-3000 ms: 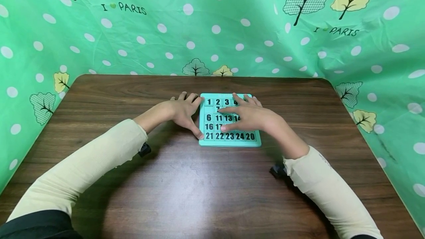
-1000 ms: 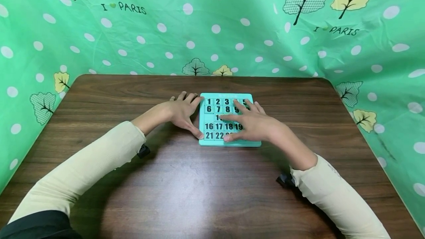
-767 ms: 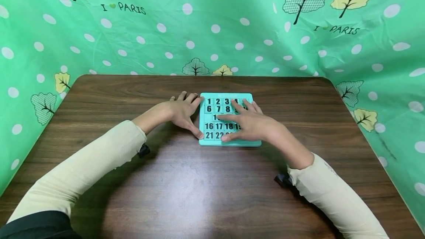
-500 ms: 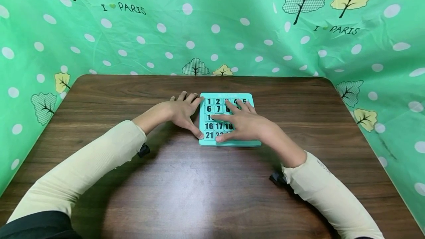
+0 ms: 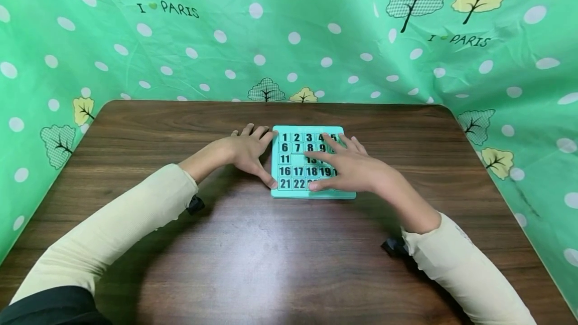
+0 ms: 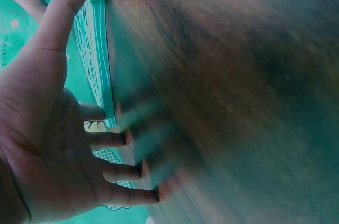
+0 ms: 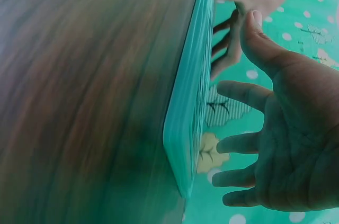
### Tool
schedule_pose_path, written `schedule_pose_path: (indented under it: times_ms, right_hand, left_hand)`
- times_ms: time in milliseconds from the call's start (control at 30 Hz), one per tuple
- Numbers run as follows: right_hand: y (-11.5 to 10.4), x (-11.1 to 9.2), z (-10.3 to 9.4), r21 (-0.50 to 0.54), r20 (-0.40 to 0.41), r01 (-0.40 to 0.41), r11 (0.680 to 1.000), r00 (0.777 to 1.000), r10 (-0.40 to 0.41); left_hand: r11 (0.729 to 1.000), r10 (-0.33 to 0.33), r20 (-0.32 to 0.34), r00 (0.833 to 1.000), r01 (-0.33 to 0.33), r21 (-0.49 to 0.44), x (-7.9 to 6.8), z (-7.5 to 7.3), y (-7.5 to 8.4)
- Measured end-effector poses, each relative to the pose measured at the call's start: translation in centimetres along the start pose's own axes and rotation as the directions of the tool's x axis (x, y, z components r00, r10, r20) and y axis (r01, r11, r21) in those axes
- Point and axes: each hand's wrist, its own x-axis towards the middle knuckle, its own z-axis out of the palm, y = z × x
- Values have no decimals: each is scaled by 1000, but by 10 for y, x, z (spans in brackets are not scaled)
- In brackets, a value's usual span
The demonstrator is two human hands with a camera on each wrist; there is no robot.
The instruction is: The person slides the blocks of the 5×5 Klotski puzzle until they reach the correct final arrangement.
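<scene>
A turquoise sliding number puzzle (image 5: 285, 194) lies flat on the table, its tiles bearing black numbers in rows. In the third row, tile 11 (image 5: 284, 159) stands at the left edge with a gap to its right. My left hand (image 5: 248, 153) touches the puzzle's left side, thumb at the near corner and index finger at the far one, fingers spread. Over the right half stretches my right hand (image 5: 356, 164), its index fingertip by the gap and tile 13 (image 5: 311, 160). The right wrist view shows that hand's fingers (image 7: 238, 142) extended above the tiles. It hides several numbers.
The puzzle sits on a dark wood-grain table (image 5: 244, 255), toward its far edge. A green curtain (image 5: 235, 24) with white dots and printed trees hangs behind and at both sides. Black wrist devices (image 5: 195, 205) show under the pale sleeves.
Tile 6 has moved up into the second row. Tile 11 has slid left with my right index finger, which has since drawn back right. My left hand has stayed put.
</scene>
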Motion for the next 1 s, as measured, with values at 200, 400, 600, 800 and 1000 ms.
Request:
schedule_pose_path:
  times_ms: [200,400,600,800,1000]
  right_hand:
    - [8,-10,-3,-5,-5,-2,1000,1000,2]
    - [5,-5,0,-3,6,16,1000,1000,-16]
    - [-5,6,4,-29,15,33,999,999,-32]
    - [-5,4,3,-16,14,28,999,1000,-28]
    - [11,-11,-1,13,-10,-5,1000,1000,5]
  left_hand:
    - [999,-6,-36,999,4,-43,0,2,-1]
    - [997,-16,-64,998,11,-75,-1,2,1]
    - [998,-25,-62,998,21,-67,-3,3,1]
    - [998,-26,-51,998,23,-64,-2,4,-1]
    - [998,-25,-33,999,23,-57,-3,3,-1]
